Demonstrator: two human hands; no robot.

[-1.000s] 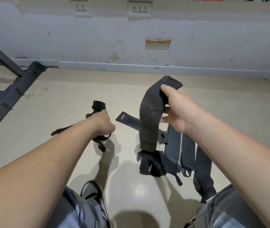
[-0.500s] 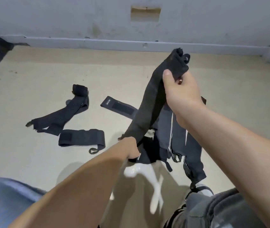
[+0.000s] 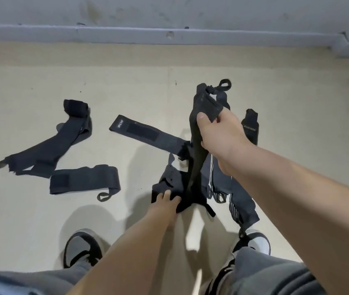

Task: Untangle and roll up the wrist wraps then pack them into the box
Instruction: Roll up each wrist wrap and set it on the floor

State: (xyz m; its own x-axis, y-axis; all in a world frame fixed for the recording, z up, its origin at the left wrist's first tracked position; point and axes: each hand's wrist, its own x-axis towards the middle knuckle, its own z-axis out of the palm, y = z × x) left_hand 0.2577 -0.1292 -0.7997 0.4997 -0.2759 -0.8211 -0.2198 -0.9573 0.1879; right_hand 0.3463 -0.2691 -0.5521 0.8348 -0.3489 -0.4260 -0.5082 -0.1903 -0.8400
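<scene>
Wrist wraps (image 3: pixel 204 175) are mostly still tangled: the right grip (image 3: pixel 218 135) pinches one black wrap (image 3: pixel 197 158) by its top, the left grip (image 3: pixel 167 201) clutches its bottom end, two loose wraps (image 3: pixel 84 180) lie unrolled left of both, and no box shows.

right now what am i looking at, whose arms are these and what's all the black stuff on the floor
There is no machine here. The single camera sits on a person's head and looks down at their own arms. The right hand holds a black wrist wrap up by its top end. The left hand grips its lower end, down at a tangled pile of wraps on the floor. More loose wraps lie flat to the left. The person's shoes show below.
</scene>
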